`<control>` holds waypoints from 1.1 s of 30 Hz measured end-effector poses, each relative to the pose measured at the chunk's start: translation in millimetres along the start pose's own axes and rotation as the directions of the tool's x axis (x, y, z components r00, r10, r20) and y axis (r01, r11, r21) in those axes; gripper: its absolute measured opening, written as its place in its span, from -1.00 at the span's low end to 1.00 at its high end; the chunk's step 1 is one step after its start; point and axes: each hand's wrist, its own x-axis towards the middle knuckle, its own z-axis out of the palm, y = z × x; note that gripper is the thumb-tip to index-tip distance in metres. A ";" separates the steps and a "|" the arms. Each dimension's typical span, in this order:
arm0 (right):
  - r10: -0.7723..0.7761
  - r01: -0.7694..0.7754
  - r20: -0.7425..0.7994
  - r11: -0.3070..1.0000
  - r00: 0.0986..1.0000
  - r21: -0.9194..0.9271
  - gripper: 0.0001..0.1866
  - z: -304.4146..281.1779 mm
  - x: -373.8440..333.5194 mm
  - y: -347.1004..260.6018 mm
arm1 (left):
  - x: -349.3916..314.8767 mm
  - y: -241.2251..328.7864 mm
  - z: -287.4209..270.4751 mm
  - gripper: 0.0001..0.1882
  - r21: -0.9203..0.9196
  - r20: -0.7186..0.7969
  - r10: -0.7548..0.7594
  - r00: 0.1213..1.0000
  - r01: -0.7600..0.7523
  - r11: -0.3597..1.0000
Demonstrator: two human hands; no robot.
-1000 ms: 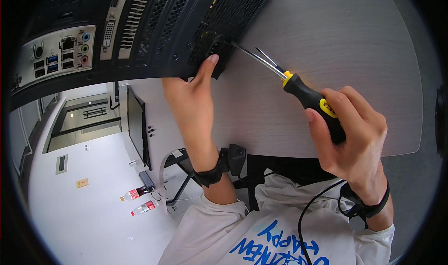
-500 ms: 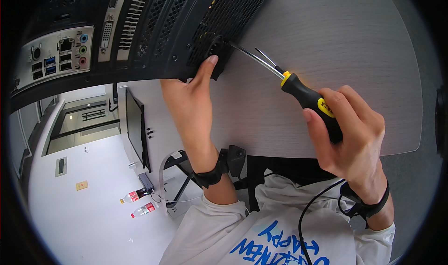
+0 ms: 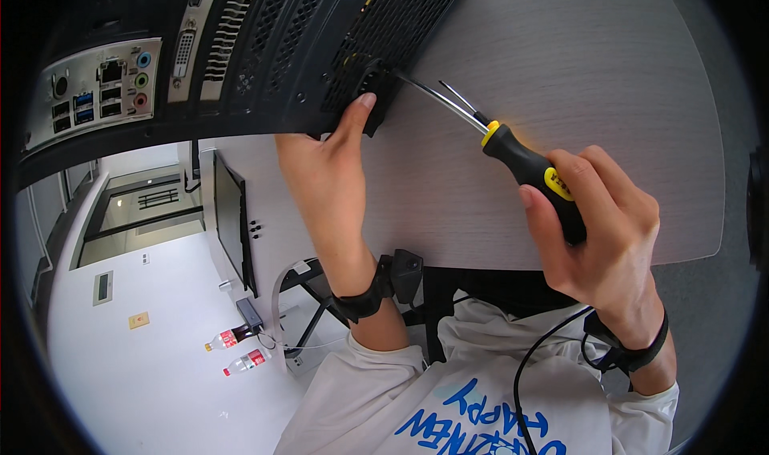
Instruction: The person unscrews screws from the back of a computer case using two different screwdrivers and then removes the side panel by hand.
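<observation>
My right hand [image 3: 609, 231] is closed round the black and yellow handle of a screwdriver [image 3: 513, 150]. The metal shaft slants up and left, its tip at the back panel of a black computer case [image 3: 264, 62], beside the power socket [image 3: 371, 78]. A thin dark strip shows alongside the shaft; whether it is a shadow or a part, I cannot tell. My left hand [image 3: 332, 163] grips the case's near edge, thumb pressed just below the socket and the other fingers hidden beneath or behind the case. Silver port plates show on the panel's left part.
A grey wood-grain tabletop [image 3: 609, 78] curves round on the right. At the left are a monitor [image 3: 230, 223], two bottles with red labels [image 3: 226, 339] and a small black box [image 3: 249, 315]. A black cable [image 3: 545, 343] runs across my shirt to the right wrist.
Almost nothing differs: the case and my hands shift only very slightly in the picture. The screwdriver keeps its place at the panel.
</observation>
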 end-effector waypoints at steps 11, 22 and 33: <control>0.105 -0.111 0.050 0.986 0.993 0.122 -0.79 -7.5 6.1 -0.4 | -5.8 3.4 -8.0 -0.58 0.111 0.029 -0.105 0.994 0.101 0.989; 0.486 -0.667 0.459 0.495 0.744 0.557 -0.61 -26.2 26.4 -17.3 | -67.2 52.3 -42.0 -0.57 -0.137 0.366 -0.347 0.863 0.419 0.897; 0.493 -0.739 0.598 0.151 0.632 0.657 -0.54 -38.0 24.1 -15.8 | -74.0 51.1 36.3 -0.52 -0.647 0.754 -0.058 0.654 0.755 0.108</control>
